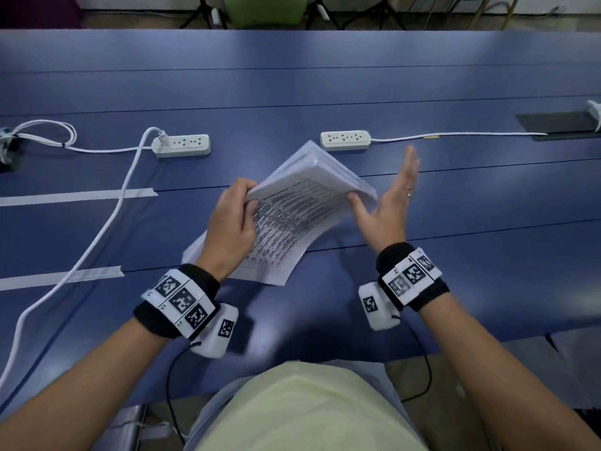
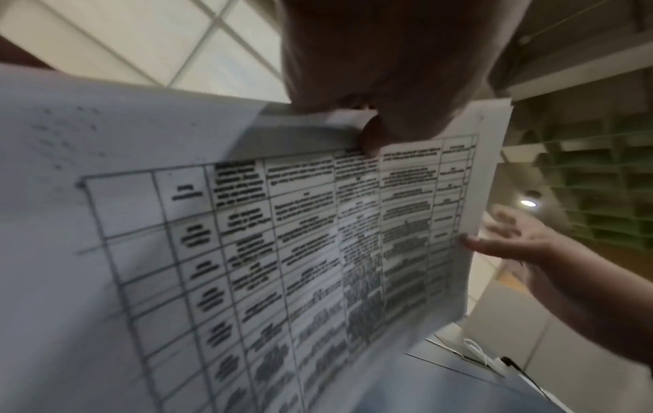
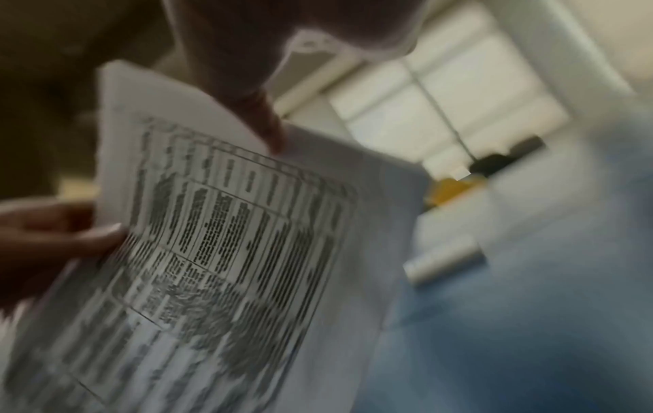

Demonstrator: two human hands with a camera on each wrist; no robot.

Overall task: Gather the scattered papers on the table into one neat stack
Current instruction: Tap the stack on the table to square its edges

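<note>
A stack of white papers (image 1: 305, 193) printed with a table is tilted up over the middle of the blue table (image 1: 455, 222), its near edge down on the surface. My left hand (image 1: 232, 222) grips the stack's upper left edge, thumb on the printed face. In the left wrist view the papers (image 2: 318, 251) fill the frame under the gripping fingers (image 2: 371, 139). My right hand (image 1: 387, 203) is flat and straight-fingered beside the stack's right edge, thumb touching it. The right wrist view is blurred; it shows the papers (image 3: 229, 251).
Two white power strips lie beyond the papers, one (image 1: 182, 145) at the left with a plugged cable (image 1: 97, 229), one (image 1: 345, 139) at the right. Tape strips (image 1: 78, 196) mark the table's left. A dark cable hatch (image 1: 556, 123) sits far right.
</note>
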